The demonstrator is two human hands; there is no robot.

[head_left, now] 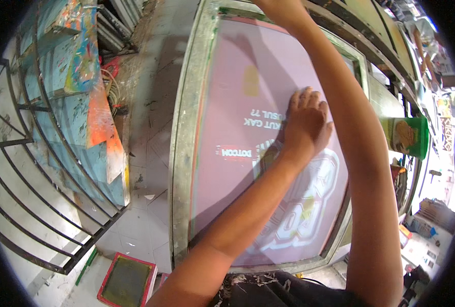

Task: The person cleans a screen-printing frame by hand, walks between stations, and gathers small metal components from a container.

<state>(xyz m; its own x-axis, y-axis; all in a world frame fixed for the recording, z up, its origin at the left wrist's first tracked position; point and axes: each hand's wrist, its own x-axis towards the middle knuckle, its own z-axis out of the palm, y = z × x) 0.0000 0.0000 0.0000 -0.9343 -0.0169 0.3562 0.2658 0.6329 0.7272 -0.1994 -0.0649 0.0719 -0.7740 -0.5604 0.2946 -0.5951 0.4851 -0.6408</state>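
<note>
A large screen-printing frame (181,133) fills the middle, its pale, worn border stained green at the top corner. Stretched across it is pinkish-purple mesh (227,66) with small mirrored lettering and a big outlined pale design (309,204) towards the near right. My left hand (309,120) lies on the mesh near its middle, palm down with fingers stretched out, holding nothing that I can see. My right arm reaches over the right side of the frame, and my right hand (278,7) is at its far edge. The upper border of the picture cuts off its fingers.
Black metal railing (48,110) and paint-splashed blue boards (74,138) stand on the left. A small red-edged screen (127,281) is at lower left, and a cable coil (114,92) lies farther back. Right of my right arm is a green tub (414,138).
</note>
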